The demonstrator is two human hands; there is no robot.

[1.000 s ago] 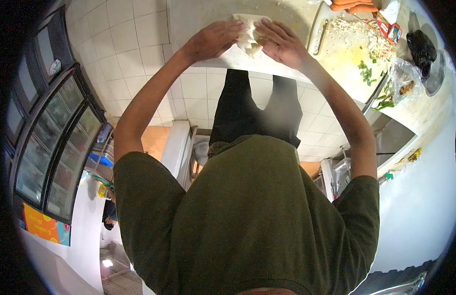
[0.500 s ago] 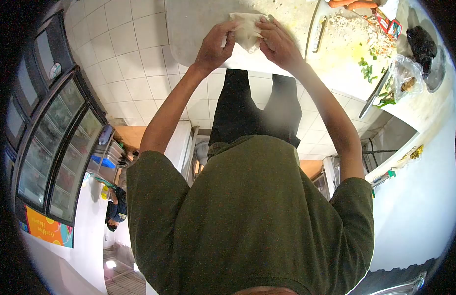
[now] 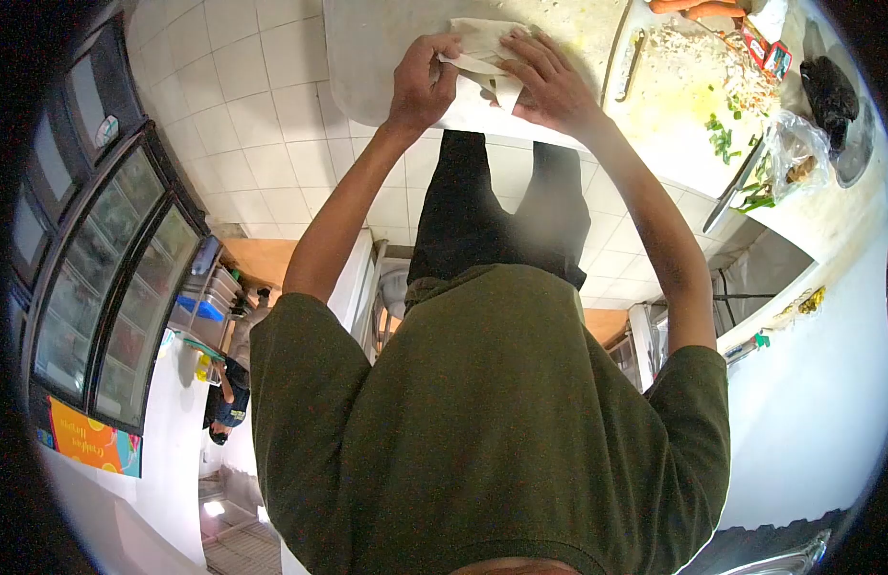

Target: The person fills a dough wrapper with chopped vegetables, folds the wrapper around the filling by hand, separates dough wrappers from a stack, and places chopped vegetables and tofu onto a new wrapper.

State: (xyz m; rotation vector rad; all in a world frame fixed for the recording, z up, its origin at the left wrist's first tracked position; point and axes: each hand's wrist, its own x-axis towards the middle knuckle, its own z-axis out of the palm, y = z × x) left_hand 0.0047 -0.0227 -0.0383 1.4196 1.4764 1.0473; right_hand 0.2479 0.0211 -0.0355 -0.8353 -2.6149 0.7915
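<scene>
A pale, thin spring roll wrapper [image 3: 482,40] lies at the near part of a whitish board [image 3: 372,48], with a loose flap hanging toward the table's front edge. My left hand [image 3: 426,84] is closed, pinching the wrapper's left corner between thumb and fingertips. Over its right side rests my right hand [image 3: 556,86], fingers laid across the sheet and thumb by the flap, holding it. Whether any filling is inside cannot be made out.
To the right are shredded vegetables [image 3: 750,86], chopped green pieces [image 3: 720,139], carrots [image 3: 698,8], a knife [image 3: 734,184] and a plastic bag [image 3: 798,153]. A glass-door fridge [image 3: 89,278] stands at left. Another person [image 3: 231,398] is in the background.
The wrapper's near point has been lifted and folded over, leaving a flatter, wider shape. My right hand has spread across it; my left hand has shifted slightly.
</scene>
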